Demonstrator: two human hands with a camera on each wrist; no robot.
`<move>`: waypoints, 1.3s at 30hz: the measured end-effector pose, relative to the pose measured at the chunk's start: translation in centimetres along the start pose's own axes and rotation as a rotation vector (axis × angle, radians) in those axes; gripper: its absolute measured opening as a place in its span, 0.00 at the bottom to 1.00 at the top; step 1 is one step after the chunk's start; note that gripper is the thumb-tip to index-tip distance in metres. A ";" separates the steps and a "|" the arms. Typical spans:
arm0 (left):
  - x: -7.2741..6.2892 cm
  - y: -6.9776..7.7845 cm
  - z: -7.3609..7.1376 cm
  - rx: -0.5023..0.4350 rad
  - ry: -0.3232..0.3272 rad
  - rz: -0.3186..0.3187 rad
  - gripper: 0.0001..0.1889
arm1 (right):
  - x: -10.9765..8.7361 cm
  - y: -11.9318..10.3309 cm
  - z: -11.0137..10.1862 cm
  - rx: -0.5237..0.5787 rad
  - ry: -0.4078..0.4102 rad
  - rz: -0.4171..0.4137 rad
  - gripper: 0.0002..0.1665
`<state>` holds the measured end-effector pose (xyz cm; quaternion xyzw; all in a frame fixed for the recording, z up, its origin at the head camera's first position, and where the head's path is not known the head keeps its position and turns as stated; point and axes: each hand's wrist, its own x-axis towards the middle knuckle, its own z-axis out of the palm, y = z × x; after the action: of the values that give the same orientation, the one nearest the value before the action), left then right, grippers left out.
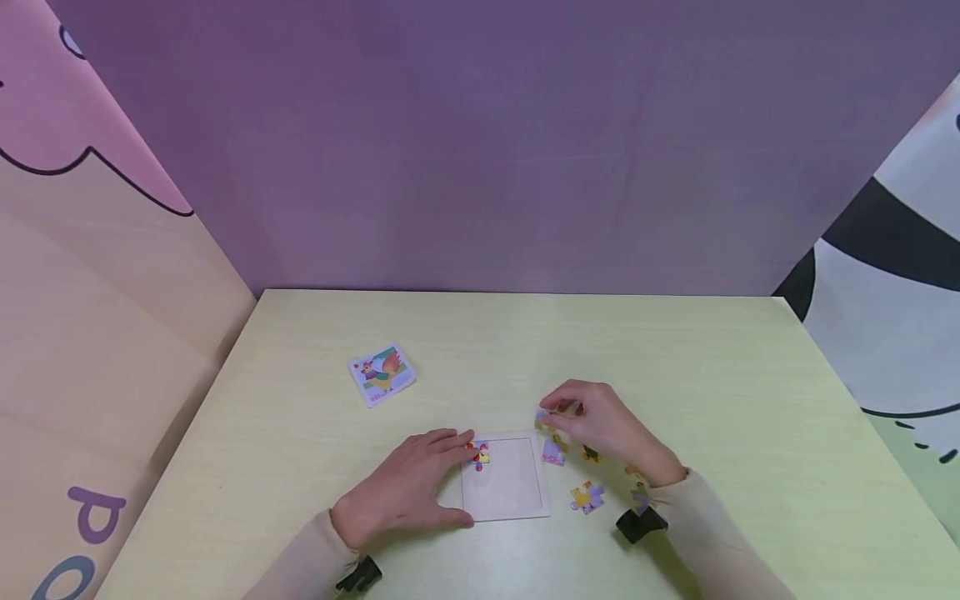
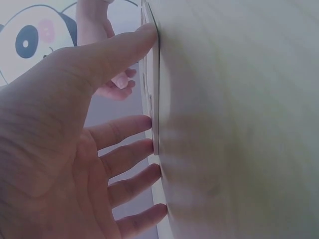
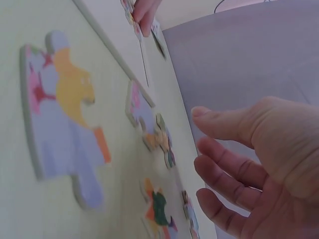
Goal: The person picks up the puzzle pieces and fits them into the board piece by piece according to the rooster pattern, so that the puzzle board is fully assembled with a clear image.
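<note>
My left hand (image 1: 420, 479) lies at the left side of a white square puzzle tray (image 1: 510, 492). Its thumb rests on the tray's near left edge, and the fingers spread over the far left corner, where a fingertip touches a red and yellow jigsaw piece (image 1: 480, 457). To the right of the tray my right hand (image 1: 600, 421) hovers low over loose pieces. In the right wrist view, thumb and fingers are loosely bent and apart, with nothing between them. Below the fingertips is a jigsaw piece (image 1: 543, 419), partly hidden; a lilac one (image 1: 553, 452) lies beside the tray.
Nearer me lies a yellow and lilac piece (image 1: 587, 497), seen large in the right wrist view. A dark-patterned piece (image 1: 591, 454) and another (image 1: 639, 493) sit under the right forearm. Farther back on the left is a square picture card (image 1: 382, 373) showing a bird. A purple wall stands behind the table.
</note>
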<state>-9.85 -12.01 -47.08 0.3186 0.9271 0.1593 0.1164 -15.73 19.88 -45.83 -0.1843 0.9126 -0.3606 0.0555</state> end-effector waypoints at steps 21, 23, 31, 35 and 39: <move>0.1 0.0 0.0 -0.003 -0.004 0.000 0.43 | 0.0 1.2 -0.1 -0.107 -0.021 0.040 0.10; 0.1 0.0 0.0 0.000 -0.005 0.001 0.43 | 0.1 1.2 -0.1 -0.112 -0.027 0.035 0.10; 0.0 0.0 0.0 -0.009 -0.005 -0.001 0.43 | 0.3 1.2 0.0 -0.117 -0.046 0.032 0.12; 0.0 0.0 0.0 -0.006 -0.003 -0.001 0.43 | 0.2 1.1 -0.1 -0.115 -0.054 0.036 0.12; 0.0 0.0 0.0 -0.011 -0.005 -0.003 0.43 | 0.2 1.1 -0.3 -0.121 -0.061 0.047 0.11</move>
<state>-9.85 -12.04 -47.11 0.3168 0.9265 0.1633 0.1207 -16.26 20.69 -46.36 -0.1766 0.9348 -0.2974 0.0805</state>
